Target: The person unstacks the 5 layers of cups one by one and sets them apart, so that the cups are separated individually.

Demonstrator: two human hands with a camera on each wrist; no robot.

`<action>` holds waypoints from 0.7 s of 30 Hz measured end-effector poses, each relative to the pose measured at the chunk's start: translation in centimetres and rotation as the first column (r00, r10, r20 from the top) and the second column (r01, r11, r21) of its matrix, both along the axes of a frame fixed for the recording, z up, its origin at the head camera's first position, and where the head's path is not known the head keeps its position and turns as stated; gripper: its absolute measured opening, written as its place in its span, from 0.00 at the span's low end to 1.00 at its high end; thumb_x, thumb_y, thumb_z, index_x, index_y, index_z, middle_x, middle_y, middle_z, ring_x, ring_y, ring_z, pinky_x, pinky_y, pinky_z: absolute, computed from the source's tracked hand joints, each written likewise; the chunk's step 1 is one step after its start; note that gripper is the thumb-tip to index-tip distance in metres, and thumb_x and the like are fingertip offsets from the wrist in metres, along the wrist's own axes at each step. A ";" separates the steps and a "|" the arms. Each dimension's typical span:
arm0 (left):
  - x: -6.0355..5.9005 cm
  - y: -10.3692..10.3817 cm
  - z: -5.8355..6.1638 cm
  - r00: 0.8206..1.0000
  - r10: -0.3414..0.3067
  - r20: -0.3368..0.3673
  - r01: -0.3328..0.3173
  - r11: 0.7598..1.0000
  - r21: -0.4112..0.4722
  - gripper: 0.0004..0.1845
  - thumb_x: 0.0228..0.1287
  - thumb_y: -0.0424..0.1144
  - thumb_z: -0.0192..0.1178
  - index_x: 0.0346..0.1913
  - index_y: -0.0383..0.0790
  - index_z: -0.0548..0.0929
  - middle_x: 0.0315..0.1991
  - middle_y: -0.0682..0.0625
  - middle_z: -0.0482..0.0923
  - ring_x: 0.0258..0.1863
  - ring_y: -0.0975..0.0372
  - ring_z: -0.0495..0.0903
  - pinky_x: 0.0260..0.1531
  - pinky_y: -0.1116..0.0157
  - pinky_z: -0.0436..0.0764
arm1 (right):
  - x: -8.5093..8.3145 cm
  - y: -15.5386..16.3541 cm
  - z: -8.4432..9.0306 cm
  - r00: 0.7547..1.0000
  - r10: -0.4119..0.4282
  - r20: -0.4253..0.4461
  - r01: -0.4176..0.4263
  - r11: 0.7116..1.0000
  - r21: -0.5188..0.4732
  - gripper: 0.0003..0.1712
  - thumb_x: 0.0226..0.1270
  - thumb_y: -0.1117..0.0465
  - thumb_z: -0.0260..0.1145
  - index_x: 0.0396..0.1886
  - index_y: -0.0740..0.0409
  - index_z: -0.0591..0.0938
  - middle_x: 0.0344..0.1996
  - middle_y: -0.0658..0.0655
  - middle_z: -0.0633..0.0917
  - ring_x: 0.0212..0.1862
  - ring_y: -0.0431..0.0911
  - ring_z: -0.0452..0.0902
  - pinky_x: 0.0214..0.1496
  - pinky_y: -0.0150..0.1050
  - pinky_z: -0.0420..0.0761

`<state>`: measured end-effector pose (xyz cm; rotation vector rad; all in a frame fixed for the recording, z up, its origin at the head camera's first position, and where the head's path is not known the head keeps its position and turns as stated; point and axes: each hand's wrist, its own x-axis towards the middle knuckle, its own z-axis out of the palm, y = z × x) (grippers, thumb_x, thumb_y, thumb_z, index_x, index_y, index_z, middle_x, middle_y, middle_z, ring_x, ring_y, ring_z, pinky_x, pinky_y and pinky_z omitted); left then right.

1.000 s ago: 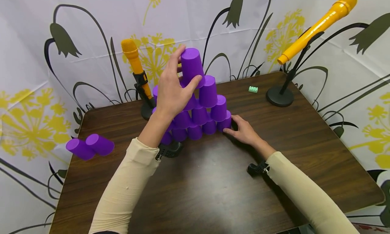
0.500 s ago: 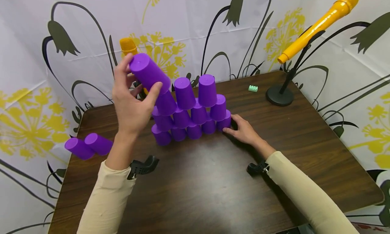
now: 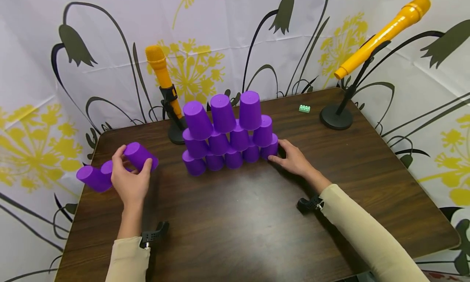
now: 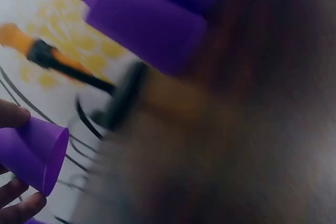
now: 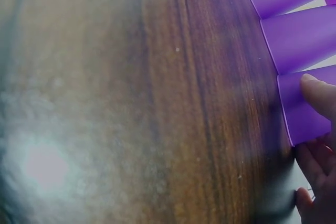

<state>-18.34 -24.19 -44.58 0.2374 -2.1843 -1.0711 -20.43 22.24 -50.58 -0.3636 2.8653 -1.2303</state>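
Observation:
A stack of purple cups point(image 3: 229, 133) stands upside down in tiers at the middle of the brown table point(image 3: 257, 216). My left hand point(image 3: 129, 178) holds one purple cup point(image 3: 140, 156) on its side at the table's left, next to two more cups point(image 3: 94, 177) that lie there; the left wrist view shows this held cup point(image 4: 32, 153) between my fingers. My right hand point(image 3: 291, 156) rests on the table with its fingers against the bottom right cup point(image 3: 269, 148) of the stack, also seen in the right wrist view as a cup point(image 5: 304, 109) under a fingertip.
A yellow microphone on a black stand point(image 3: 163, 82) rises just behind the stack. A second yellow microphone point(image 3: 382, 33) on a round black base point(image 3: 335, 116) stands at the back right. A small green brick point(image 3: 304, 108) lies near it.
My left hand took the top cup off the stack and carried it left and down to the two lying cups. The right hand has stayed in place.

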 end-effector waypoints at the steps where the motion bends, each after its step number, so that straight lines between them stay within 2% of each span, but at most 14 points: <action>1: 0.0 -0.3 -0.8 1.000 0.021 0.022 -0.021 1.000 -0.020 0.38 0.50 0.39 0.76 0.66 0.51 0.74 0.54 0.49 0.79 0.46 0.60 0.78 0.34 0.77 0.74 | 0.0 0.0 0.0 1.000 0.002 -0.004 -0.002 1.000 -0.001 0.39 0.64 0.50 0.70 0.70 0.59 0.68 0.61 0.62 0.76 0.65 0.57 0.69 0.66 0.55 0.67; 4: -0.1 -0.8 -2.4 0.996 0.062 0.061 -0.058 0.996 -0.066 0.37 0.49 0.39 0.75 0.65 0.49 0.74 0.56 0.47 0.78 0.49 0.56 0.78 0.39 0.66 0.76 | 0.1 0.0 0.1 1.000 0.006 -0.017 -0.006 1.000 -0.004 0.38 0.64 0.50 0.70 0.70 0.60 0.69 0.60 0.62 0.76 0.65 0.56 0.69 0.66 0.54 0.67; 9: -0.3 -1.4 -3.1 0.994 0.081 0.079 -0.073 0.993 -0.095 0.36 0.49 0.37 0.75 0.64 0.45 0.75 0.58 0.43 0.77 0.54 0.47 0.77 0.52 0.45 0.73 | 0.3 -0.1 0.2 1.000 0.000 -0.020 0.000 1.000 -0.004 0.38 0.64 0.50 0.70 0.69 0.60 0.69 0.60 0.62 0.76 0.64 0.56 0.69 0.66 0.54 0.67; 13: -0.2 -1.5 -3.6 0.989 0.104 0.109 -0.092 0.989 -0.113 0.36 0.48 0.36 0.75 0.63 0.44 0.74 0.58 0.41 0.76 0.57 0.45 0.75 0.54 0.41 0.70 | 0.3 0.0 0.0 1.000 0.000 -0.020 0.000 1.000 -0.002 0.39 0.64 0.50 0.70 0.70 0.60 0.69 0.59 0.62 0.76 0.64 0.56 0.70 0.66 0.54 0.68; 21: 0.4 -1.4 -3.6 0.968 0.174 0.180 -0.146 0.976 -0.163 0.36 0.50 0.38 0.74 0.65 0.47 0.73 0.56 0.38 0.76 0.53 0.38 0.75 0.48 0.35 0.70 | 0.2 -0.1 0.1 1.000 -0.001 -0.028 0.000 1.000 -0.010 0.39 0.63 0.50 0.71 0.69 0.61 0.69 0.59 0.63 0.77 0.63 0.57 0.70 0.65 0.55 0.68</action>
